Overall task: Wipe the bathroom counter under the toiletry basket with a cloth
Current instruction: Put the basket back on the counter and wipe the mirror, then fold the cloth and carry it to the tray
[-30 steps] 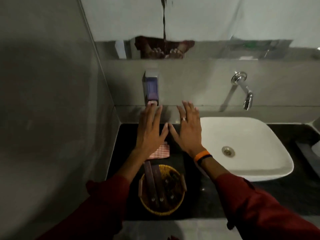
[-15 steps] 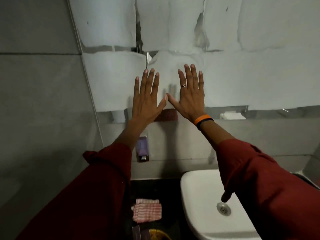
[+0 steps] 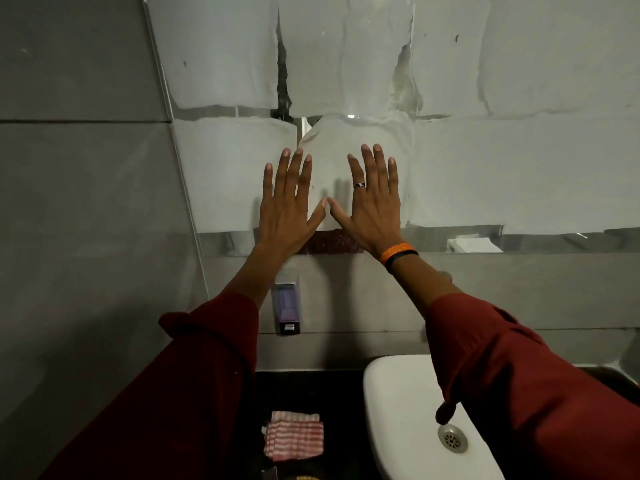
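left hand (image 3: 289, 216) and right hand (image 3: 372, 211) slightly apart (thumbs nearly touching), basket gone

red-and-white striped cloth (image 3: 294, 435), black counter (image 3: 311, 389), white sink (image 3: 398, 410), dark red sleeves (image 3: 519, 393), orange wristband (image 3: 396, 251)

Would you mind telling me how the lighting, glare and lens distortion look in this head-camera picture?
Head view: dim, even light; the black counter is nearly featureless. Both open hands, left hand and right hand, cast soft shadows on the paper-covered mirror, which shows a small glare spot above them. Wide-angle distortion bends the wall edges. The striped cloth stays reasonably sharp.
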